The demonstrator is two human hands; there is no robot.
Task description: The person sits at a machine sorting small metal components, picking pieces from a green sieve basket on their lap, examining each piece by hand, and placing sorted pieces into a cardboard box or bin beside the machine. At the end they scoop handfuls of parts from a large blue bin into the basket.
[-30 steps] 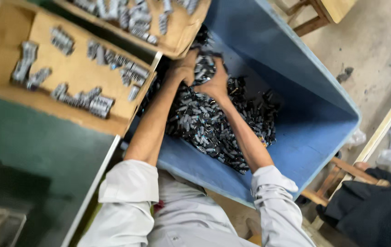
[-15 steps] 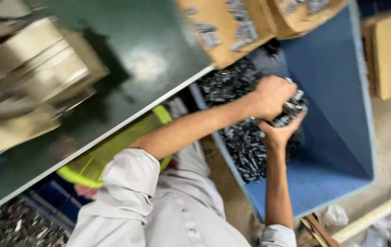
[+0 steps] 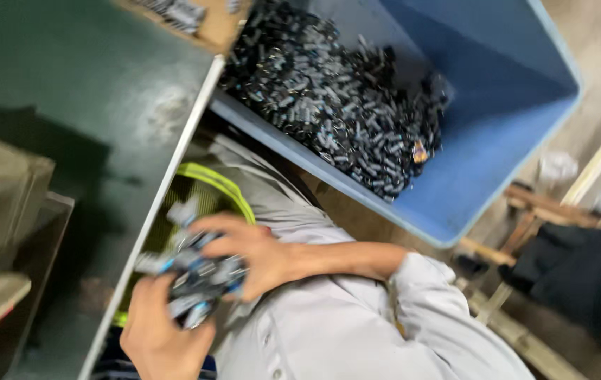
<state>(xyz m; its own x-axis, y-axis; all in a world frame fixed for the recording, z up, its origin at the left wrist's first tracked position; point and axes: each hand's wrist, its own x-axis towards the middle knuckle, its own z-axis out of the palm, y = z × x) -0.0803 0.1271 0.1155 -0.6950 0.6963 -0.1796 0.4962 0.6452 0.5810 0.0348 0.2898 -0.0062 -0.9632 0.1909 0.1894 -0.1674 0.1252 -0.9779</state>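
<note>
Both hands have left the blue bin (image 3: 497,162) — left hand (image 3: 163,331) and right hand (image 3: 251,253) now clamp fingers on a cluster of small metal parts (image 3: 198,278) beside the green worktop (image 3: 68,119) — the scoop is out.

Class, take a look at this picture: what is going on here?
A person in a light shirt cups a bunch of small dark metal parts between both hands, the left hand below and the right hand on top, close to the body by the edge of a green table. Beside them, a big blue bin holds a heap of loose parts of the same kind. A yellow-green basket sits under the hands.
</note>
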